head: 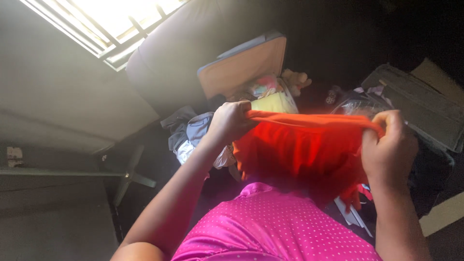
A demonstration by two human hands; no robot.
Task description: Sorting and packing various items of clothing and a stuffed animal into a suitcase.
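1. The orange cloth (302,150) is soft and thin. It is held up in the air in front of the person, stretched wide between both hands. Its top edge is pulled into a tight, bunched line, and the rest hangs down in loose folds.
2. The left hand (229,122) grips the left end of the top edge. Its fingers are curled shut, pinching the cloth in a fist.
3. The right hand (389,145) grips the right end. Its fingers (374,140) are bent and pressed onto the cloth, with the edge pinched under them.
4. Just below the cloth is the person's pink top (275,227). It looks shiny and smooth, with tiny white dots.
5. Behind the left hand lies a pile of clothes (191,135), grey and white, all crumpled.
6. Past the cloth is a yellow folded thing (275,103), partly hidden by the cloth's top edge.
7. Further back an open suitcase lid (244,67) stands up, flat with round corners.
8. A small fuzzy toy (296,79) sits beside it.
9. A bright window (108,21) with bars is at the upper left.
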